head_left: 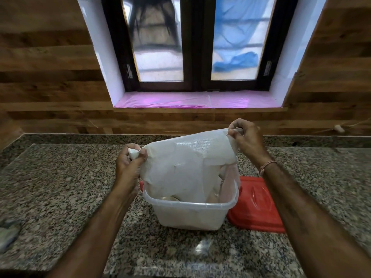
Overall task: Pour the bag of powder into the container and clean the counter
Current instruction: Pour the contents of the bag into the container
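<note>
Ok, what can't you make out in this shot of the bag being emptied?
Head view only.
Powder level in the container: hidden by the bag and the cloudy wall.
Bag's mouth, and any flow: buried in its own folds.
The red lid: partly behind the container and the right forearm.
The grey thing on the counter: cut off by the left edge, blurred.
Outside the window: blurred by frosted glass.

One wide-angle view is given, taken from head height and aimed forward and slightly downward. The granite counter (60,187) is seen close, filling the lower half of the frame; the window (197,43) is faced squarely at upper centre. The left hand (128,163) and right hand (247,141) are caught mid-frame, forearms entering from the lower corners.
</note>
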Available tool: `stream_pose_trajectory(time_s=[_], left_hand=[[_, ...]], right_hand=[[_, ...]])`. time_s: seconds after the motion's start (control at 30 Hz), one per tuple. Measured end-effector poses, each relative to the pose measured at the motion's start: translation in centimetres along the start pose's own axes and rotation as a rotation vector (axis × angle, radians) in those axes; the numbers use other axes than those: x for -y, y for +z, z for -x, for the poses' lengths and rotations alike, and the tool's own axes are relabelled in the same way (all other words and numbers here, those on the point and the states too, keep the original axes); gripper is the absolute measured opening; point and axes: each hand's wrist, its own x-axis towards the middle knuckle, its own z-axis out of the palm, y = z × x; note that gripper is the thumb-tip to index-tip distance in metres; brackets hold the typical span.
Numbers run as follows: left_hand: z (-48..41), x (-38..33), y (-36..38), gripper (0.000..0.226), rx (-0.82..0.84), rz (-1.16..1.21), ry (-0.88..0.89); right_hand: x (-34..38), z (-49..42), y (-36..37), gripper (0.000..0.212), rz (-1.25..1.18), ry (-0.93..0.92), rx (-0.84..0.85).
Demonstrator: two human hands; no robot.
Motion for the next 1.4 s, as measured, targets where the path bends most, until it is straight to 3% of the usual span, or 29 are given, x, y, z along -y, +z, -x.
stream_pose_trajectory(time_s=[0.17, 0.3, 0.37, 0.53, 0.6, 0.67, 0.73, 0.9, 0.93, 1.03, 1.13, 1.3, 1.4], left_hand=[[0.2, -0.1, 0.0, 0.025, -0.016, 0.043, -0.033], [0.2, 0.1, -0.2, 0.023, -0.015, 0.056, -0.043], [0.2, 0.2, -0.6, 0.018, -0.001, -0.110, 0.036], [-0.2, -2.1, 0.9, 0.023, 0.060, -1.000, 0.376], [0.0, -3.4, 3.9, 0.034, 0.172, -1.100, 0.458], [0.0, -3.6, 7.7, 0.042, 0.317, -1.113, 0.431], [-0.3, -2.9, 11.0, 0.040, 0.372, -1.165, 0.432], [-1.2, -0.4, 13.3, 0.013, 0.349, -1.046, 0.424], [-1.5, -0.2, 13.1, 0.012, 0.341, -1.012, 0.411], [-2.5, -0.4, 12.5, 0.012, 0.310, -0.903, 0.339], [-3.0, -0.8, 12.0, 0.013, 0.318, -0.792, 0.284], [-3.6, -1.0, 11.2, 0.016, 0.312, -0.673, 0.246], [-4.2, -1.3, 10.5, 0.017, 0.268, -0.633, 0.223]], right_hand=[[-0.1, 0.1, 0.1, 0.022, 0.061, 0.005, 0.035], [-0.1, 0.3, -0.2, 0.026, -0.109, 0.021, 0.087], [-0.2, 0.4, -0.3, 0.025, -0.089, 0.006, 0.071], [0.8, 1.0, -0.3, 0.022, -0.094, -0.032, 0.075], [0.6, 1.0, 0.2, 0.024, -0.120, -0.029, 0.073], [0.7, 0.9, 0.6, 0.024, -0.148, -0.010, 0.069], [0.9, 1.0, 0.8, 0.022, -0.168, -0.008, 0.058], [0.9, 1.5, 0.9, 0.012, -0.268, 0.041, 0.023], [0.7, 1.8, 0.7, 0.007, -0.356, 0.077, 0.022], [-0.9, 3.0, -0.3, 0.024, -0.595, 0.200, 0.098], [-2.7, 4.6, -0.4, 0.025, -0.605, 0.242, 0.225], [-3.3, 5.8, 0.1, 0.041, -0.733, 0.233, 0.257], [-3.9, 6.7, 0.3, 0.036, -0.757, 0.208, 0.314]])
